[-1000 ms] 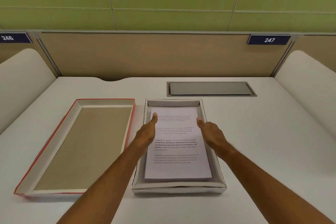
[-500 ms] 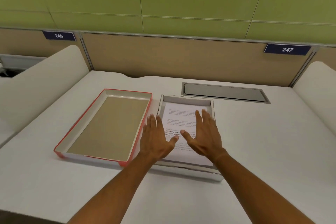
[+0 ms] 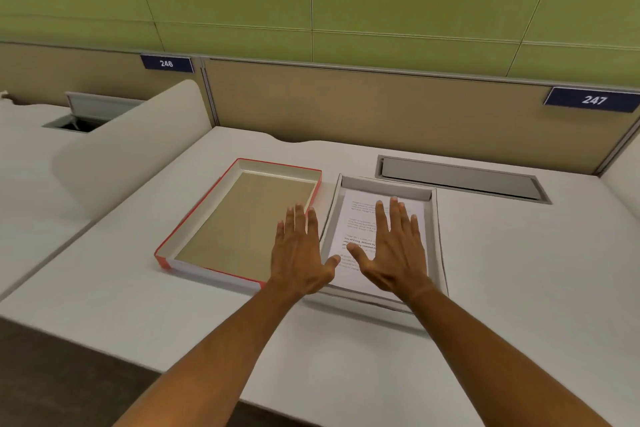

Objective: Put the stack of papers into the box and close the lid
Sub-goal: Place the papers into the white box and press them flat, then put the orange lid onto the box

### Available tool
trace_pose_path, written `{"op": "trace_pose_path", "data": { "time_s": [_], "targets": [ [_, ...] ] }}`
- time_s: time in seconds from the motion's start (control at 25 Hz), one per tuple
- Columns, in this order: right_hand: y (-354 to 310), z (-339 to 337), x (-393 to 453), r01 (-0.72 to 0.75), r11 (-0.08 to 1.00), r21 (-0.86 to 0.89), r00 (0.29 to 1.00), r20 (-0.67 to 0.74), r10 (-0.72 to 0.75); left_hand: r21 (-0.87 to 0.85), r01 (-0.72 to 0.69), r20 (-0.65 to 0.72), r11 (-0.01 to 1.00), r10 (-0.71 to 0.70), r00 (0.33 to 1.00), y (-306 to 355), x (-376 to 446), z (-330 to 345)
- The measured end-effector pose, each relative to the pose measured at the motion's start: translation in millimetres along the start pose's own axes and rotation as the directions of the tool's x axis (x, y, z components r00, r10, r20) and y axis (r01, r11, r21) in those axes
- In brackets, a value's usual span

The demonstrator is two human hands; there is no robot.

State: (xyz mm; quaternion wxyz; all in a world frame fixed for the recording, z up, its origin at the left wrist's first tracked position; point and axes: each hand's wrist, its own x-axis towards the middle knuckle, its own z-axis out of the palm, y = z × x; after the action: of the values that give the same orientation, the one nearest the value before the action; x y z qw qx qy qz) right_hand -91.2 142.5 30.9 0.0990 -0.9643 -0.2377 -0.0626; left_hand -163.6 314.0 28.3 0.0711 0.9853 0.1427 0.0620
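Note:
The stack of printed white papers (image 3: 360, 218) lies flat inside the open white box (image 3: 437, 239) on the desk. To its left the red-edged lid (image 3: 207, 204) lies upside down, its brown inside facing up. My right hand (image 3: 394, 250) is spread flat, palm down, over the papers. My left hand (image 3: 299, 253) hovers with fingers apart over the gap between the lid's right wall and the box. Neither hand holds anything.
The white desk (image 3: 519, 270) has a grey cable hatch (image 3: 460, 178) behind the box. A rounded white divider (image 3: 131, 149) stands on the left, and a tan partition with number plates 246 and 247 runs along the back. The desk's front edge is close to my forearms.
Both hands have let go of the papers' sides and spread flat. My left hand has drifted left toward the lid. The view has turned left, showing the neighbouring desk.

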Motion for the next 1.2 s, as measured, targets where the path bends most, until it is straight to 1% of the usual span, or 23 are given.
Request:
{"op": "trace_pose_path", "data": {
  "time_s": [0.24,0.36,0.48,0.6,0.84,0.92,1.0,1.04,1.08,1.12,1.2],
  "targets": [
    [-27,16,17,-0.046,0.998,-0.040,0.999,-0.001,0.046,-0.042,-0.039,0.078,0.998,0.043,0.996,-39,24,8],
    [-41,26,28,-0.084,0.996,-0.042,0.996,0.018,0.085,-0.084,-0.016,0.141,0.996,0.027,0.990,-58,39,18],
    [-52,33,34,-0.128,0.990,-0.052,0.992,0.011,0.128,-0.161,0.005,0.111,0.987,0.013,0.994,-74,57,30],
    [-56,38,35,-0.165,0.985,-0.049,0.986,0.018,0.166,-0.261,0.067,0.139,0.963,-0.031,0.990,-79,69,37],
    [-59,37,36,-0.193,0.981,-0.003,0.981,0.005,0.193,-0.271,0.114,0.192,0.956,-0.062,0.979,-75,84,35],
    [-59,32,41,-0.207,0.977,0.044,0.978,0.000,0.207,-0.336,0.107,0.163,0.936,-0.054,0.985,-77,91,14],
    [-60,26,47,-0.226,0.961,0.160,0.973,0.001,0.229,-0.474,0.070,0.054,0.877,-0.051,0.997,-83,99,-21],
    [-62,22,50,-0.234,0.944,0.233,0.970,-0.004,0.241,-0.559,0.052,-0.008,0.827,-0.068,0.998,-88,104,-42],
    [-64,20,53,-0.239,0.920,0.310,0.967,-0.014,0.255,-0.657,0.042,-0.055,0.753,-0.104,0.993,-93,110,-64],
    [-66,19,56,-0.243,0.887,0.393,0.961,-0.024,0.274,-0.762,0.042,-0.072,0.646,-0.149,0.986,-99,115,-86],
    [-71,14,63,-0.260,0.763,0.592,0.947,0.002,0.321,-0.930,0.061,-0.020,0.363,-0.215,0.976,-112,121,-125]
  ]
}}
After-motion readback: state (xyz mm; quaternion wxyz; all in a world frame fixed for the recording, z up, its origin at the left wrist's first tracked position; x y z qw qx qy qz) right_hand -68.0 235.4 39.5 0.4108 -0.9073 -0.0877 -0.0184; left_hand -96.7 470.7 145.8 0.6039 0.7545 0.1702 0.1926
